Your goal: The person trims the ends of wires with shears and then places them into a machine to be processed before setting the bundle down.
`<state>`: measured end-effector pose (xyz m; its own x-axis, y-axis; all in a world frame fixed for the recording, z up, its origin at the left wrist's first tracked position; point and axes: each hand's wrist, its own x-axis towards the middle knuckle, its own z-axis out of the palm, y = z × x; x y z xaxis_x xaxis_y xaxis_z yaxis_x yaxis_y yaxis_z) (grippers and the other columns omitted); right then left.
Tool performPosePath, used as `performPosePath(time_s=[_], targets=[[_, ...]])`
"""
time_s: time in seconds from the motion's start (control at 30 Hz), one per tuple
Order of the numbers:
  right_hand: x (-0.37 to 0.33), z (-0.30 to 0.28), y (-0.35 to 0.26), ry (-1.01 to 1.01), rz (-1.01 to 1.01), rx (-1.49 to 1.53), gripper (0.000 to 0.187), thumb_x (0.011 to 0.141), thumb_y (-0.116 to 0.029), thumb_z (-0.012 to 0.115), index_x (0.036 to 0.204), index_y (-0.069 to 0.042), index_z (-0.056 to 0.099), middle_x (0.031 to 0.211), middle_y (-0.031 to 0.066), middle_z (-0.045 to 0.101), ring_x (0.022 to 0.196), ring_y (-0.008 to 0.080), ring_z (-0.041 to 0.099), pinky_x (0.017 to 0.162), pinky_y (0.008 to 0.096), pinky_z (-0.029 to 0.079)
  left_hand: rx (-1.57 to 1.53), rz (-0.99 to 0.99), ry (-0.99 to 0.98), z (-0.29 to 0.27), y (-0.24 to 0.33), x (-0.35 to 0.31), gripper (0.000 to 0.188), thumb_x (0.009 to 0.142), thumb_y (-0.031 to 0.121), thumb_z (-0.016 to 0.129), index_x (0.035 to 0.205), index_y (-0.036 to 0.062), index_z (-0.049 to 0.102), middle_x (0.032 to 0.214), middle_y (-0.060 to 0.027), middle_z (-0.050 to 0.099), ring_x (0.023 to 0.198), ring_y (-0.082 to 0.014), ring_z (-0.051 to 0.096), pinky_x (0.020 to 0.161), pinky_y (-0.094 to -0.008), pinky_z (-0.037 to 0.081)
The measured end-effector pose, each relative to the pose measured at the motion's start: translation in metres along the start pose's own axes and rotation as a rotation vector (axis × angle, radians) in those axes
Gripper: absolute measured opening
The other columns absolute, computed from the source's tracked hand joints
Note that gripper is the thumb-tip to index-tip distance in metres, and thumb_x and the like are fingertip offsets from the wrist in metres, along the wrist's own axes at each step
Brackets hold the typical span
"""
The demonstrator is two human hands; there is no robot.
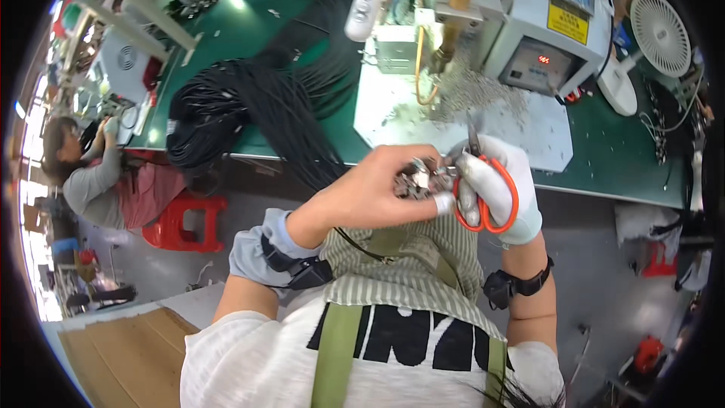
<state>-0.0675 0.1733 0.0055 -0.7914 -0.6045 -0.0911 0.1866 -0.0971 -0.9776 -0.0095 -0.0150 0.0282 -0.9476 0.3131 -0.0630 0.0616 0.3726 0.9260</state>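
My left hand [355,193] is cupped round a cluster of small silvery metal parts [414,181]; its thumb tip has a white wrap. My right hand [502,174], in a white glove, grips scissors with orange-red handles [516,200], fingers through the loops. The scissors' blades point away from me, toward the table. Both hands are close together, just in front of the table edge, with the right fingertips at the metal parts. A thin dark cord [355,242] hangs below my left hand. What exactly the small parts are is too small to tell.
On the green table [642,170] lie a large bundle of black cables [215,109] and a pale board [544,132] strewn with metal bits. Behind are a press-like machine [453,15], a grey control box [544,53] and a white fan [659,34]. A co-worker [106,174] sits left, beside a red stool [189,223].
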Motion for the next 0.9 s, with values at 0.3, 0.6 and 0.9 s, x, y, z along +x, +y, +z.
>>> performPosePath(time_s=[0.3,0.6,0.9], targets=[[-0.004,0.015,0.019,0.229,0.028,0.136,0.016,0.088,-0.012,0.055,0.091,0.002,0.061,0.052,0.0049,0.055,0.041,0.0106,0.05,0.042,0.0249,0.041,0.227,0.214,0.407,0.019,-0.016,0.012,0.022,0.077,0.0,0.069,0.097,-0.0024,0.059,0.082,-0.0025,0.063,0.075,-0.004,0.055,0.064,-0.0195,0.045],[0.002,0.011,0.035,0.385,-0.69,-1.081,0.019,0.08,-0.007,0.062,0.097,-0.001,0.064,0.056,0.01,0.053,0.044,0.021,0.052,0.05,0.0271,0.044,-0.057,0.066,0.446,0.016,-0.028,0.014,0.023,0.074,0.0,0.07,0.094,0.0011,0.059,0.076,-0.0023,0.063,0.067,-0.0016,0.052,0.056,-0.0197,0.043],[-0.002,0.01,0.03,0.129,-0.298,-0.574,0.015,0.08,-0.009,0.064,0.093,-0.001,0.064,0.06,0.0135,0.054,0.044,0.0224,0.051,0.047,0.0254,0.043,0.275,0.353,0.289,0.008,-0.027,0.013,0.015,0.077,-0.007,0.063,0.09,-0.005,0.056,0.095,-0.0052,0.062,0.078,-0.0048,0.059,0.065,-0.0197,0.048]])
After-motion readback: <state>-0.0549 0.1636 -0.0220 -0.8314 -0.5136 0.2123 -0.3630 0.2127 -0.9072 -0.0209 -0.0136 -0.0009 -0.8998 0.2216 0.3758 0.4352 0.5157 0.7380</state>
